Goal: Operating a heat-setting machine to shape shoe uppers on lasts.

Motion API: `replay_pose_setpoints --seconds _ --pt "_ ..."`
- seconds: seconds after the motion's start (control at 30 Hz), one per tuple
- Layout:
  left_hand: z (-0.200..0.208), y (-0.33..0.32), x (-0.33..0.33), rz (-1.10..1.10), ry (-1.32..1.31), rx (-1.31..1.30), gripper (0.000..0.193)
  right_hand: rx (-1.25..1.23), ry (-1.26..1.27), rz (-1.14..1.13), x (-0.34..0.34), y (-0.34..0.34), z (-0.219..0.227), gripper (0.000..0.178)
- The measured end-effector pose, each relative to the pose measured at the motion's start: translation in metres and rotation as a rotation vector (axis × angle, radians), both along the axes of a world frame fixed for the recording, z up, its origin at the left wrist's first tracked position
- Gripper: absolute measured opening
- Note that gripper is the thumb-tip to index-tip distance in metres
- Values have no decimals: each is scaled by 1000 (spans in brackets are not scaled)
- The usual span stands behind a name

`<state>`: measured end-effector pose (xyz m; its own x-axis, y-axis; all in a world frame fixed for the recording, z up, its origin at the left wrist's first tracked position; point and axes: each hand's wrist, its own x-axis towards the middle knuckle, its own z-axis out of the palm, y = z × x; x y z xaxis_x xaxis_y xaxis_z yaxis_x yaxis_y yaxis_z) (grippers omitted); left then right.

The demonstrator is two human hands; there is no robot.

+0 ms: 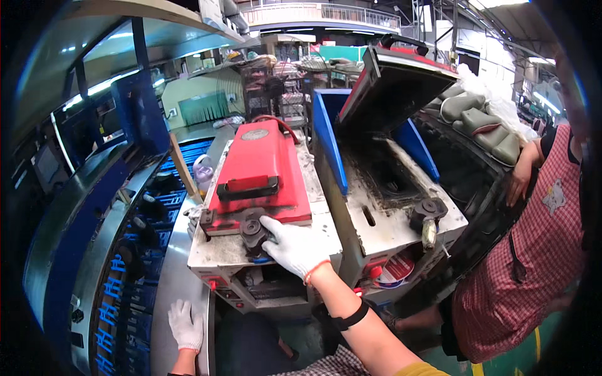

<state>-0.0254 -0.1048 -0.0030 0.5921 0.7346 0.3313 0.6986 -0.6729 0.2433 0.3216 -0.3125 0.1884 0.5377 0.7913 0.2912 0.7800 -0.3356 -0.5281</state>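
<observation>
**Right hand at the clamp knob, red lid down**

Press with the cream body (216, 254): right in front of you, grimy top, reads as heavy, rigid sheet metal. Judgement: it won't shift under hand force.

Neighbouring press (454, 216): just to its right, lid tilted up between blue side panels (330, 141), own knob at the front.

Red lid (263, 163): lies down on your press. Looks like stiff, thick metal; expect real weight at the front edge. Could be hot, can't tell from here.

Black handle (248, 188): bar across the lid front, the natural place to hold the lid. Full-hand wrap, not fingertips.

Left hand (186, 326): gloved, open, fingers spread on the metal bench edge left of the press. Holding nothing.

Right hand (293, 244): gloved, index finger on the knob's upper right, thumb lower down. Contact is clear; whether the grip is tight, I can't tell.

Clamp knob (253, 230): front centre of the press, just below the lid's front edge. Dark, chunky, lobed: solid, not fragile. Best hold is around the lobes; worn surface plus knit glove may slip a bit.
</observation>
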Motion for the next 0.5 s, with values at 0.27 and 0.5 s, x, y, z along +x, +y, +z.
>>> replay_pose_setpoints --seconds 0.27,0.5 --pt "-10 5 -9 -14 -28 100 42 205 -27 71 0 14 -13 54" --pt "7 -1 -1 -65 100 146 51 108 -9 40 7 11 -9 56"
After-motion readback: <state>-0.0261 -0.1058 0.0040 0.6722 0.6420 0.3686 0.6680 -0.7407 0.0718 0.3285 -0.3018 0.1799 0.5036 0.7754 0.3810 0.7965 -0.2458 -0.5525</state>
